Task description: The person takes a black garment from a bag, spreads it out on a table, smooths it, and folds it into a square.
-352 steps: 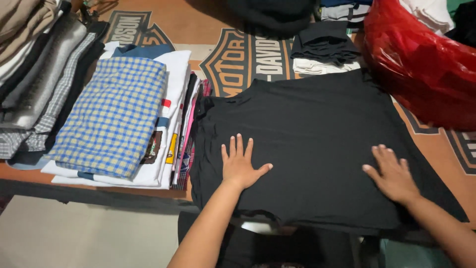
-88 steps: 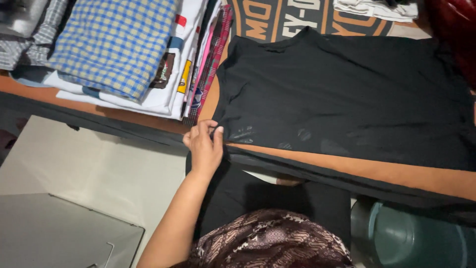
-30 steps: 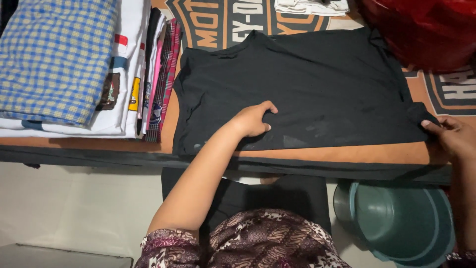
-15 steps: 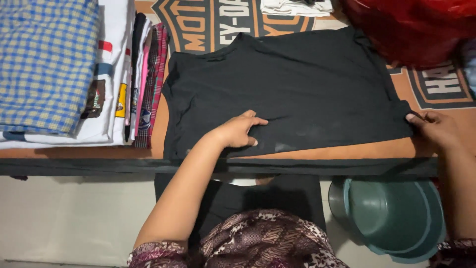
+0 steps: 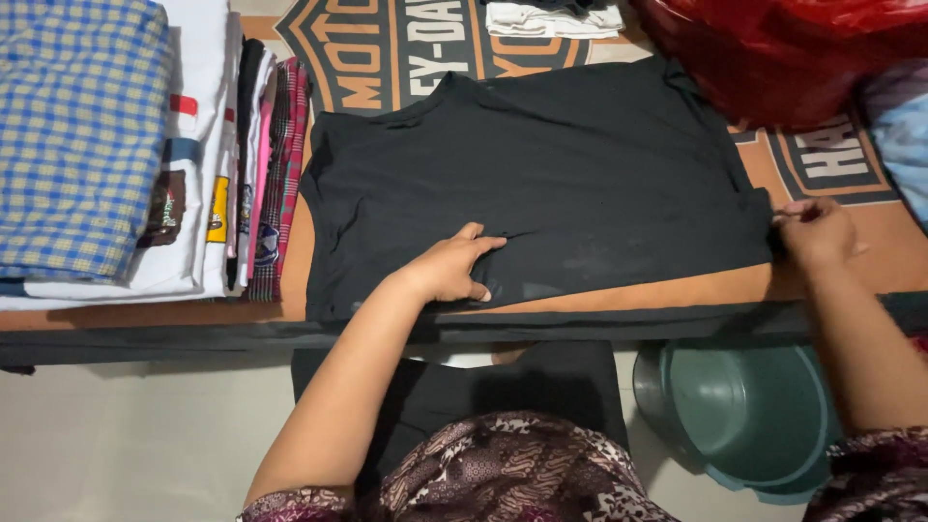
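At the far left of the bench (image 5: 174, 314) lies a stack of folded clothes (image 5: 145, 155), topped by a blue-and-yellow checked shirt (image 5: 77, 135), with white pieces under it and thin pink, black and plaid edges showing along its right side. To the right of the stack, a black shirt (image 5: 541, 184) is spread flat across the middle of the bench, over an orange-and-black printed cloth (image 5: 387, 48). The shirt is plain and dark, its neck toward the far left, its near edge folded up in a slanted line so a strip of orange shows in front of it. The left hand (image 5: 449, 271) rests palm down on the near part of the shirt, fingers loosely spread, gripping nothing. At the shirt's right edge the right hand (image 5: 817, 232) is curled, pinching the fabric. Below the bench, on the floor to the right, stands a green bucket (image 5: 749, 416); its inside looks bare. At the far right sits a red plastic bag (image 5: 773, 48), its contents hidden.
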